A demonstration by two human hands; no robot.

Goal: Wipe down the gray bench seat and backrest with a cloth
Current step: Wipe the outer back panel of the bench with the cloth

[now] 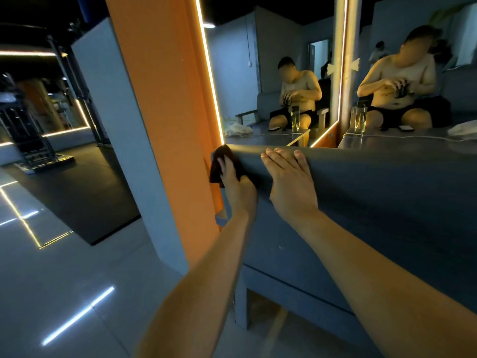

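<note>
Gray bench backrest (361, 182) runs from the middle of my view out toward 3 o'clock, and I am working on its left end, close against the orange pillar (167, 99). My left hand (231, 171) lies flat with its fingers spread, pressing the dark cloth (215, 166) onto that end corner, and a fold of the cloth hangs down below the palm. At 3 o'clock from it, my right hand (286, 174) rests open on the backrest, holding nothing, with the fingertips reaching the top edge. I judge this to be the backrest step, at one end of a pass. The next move calls for dragging the cloth toward 3 o'clock along the top, with the bracing hand lifted clear of its path. The seat (273, 244) at 6 o'clock looks not yet wiped, though I cannot be sure in this dim light. My left thumb is hidden under the hand, my forearms cover part of the seat, and the bench's right end is cut off. Behind it, the mirror (271, 73) makes real and reflected surfaces hard to separate.
</note>
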